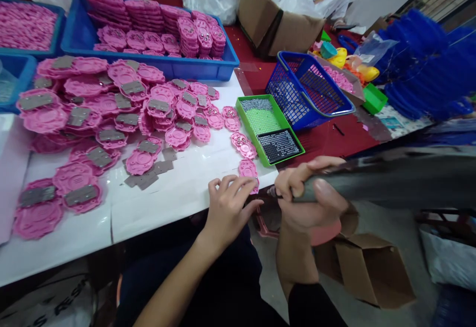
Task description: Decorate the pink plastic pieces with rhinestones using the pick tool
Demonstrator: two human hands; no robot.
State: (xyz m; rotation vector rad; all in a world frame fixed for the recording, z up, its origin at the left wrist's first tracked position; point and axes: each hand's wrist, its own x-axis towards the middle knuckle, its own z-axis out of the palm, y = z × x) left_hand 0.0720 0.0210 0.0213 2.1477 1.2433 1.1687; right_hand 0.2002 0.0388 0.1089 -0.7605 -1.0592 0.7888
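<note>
One scalloped pink plastic part [247, 167] lies at the edge of the table [167, 208], under your left grip [228, 203], thumb and fingers apart. Your right grip [307, 210] is clamped round a smooth, dark cylindrical tool [360, 183]. Flat gray plates [148, 146] top piled parts [142, 162]; a green tray [285, 159] holds tiny shiny screws [256, 102]. Black "RES" marks a white bag [44, 302].
</note>
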